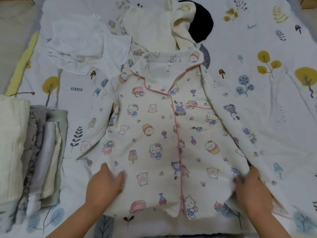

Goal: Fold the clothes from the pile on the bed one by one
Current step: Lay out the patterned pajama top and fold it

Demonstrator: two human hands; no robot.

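Left hand (105,183): forearm is entering from the bottom edge and reaching forward, palm down on the lower left hem area of the pyjama top (164,134). Right hand (252,188): forearm is entering from the bottom right, hand lying at the top's lower right edge, beside the right sleeve.

Pyjama top: cream, cartoon-printed, pink piping, buttoned; it is lying face up in the middle of the bed sheet (274,103), collar away from the person, sleeves angling out to both sides.

Surroundings: pile of unfolded clothes (154,28) is lying beyond the collar, including a white garment (85,47), a cream fleece piece and a dark item (200,23). Stack of folded clothes (32,152) is sitting at the left, apart from the top.

Fingers: left fingers are lying fairly straight, pressing flat on the fabric. Right fingers are blurred and partly sunk in the cloth; whether they are gripping or only pressing cannot be told.
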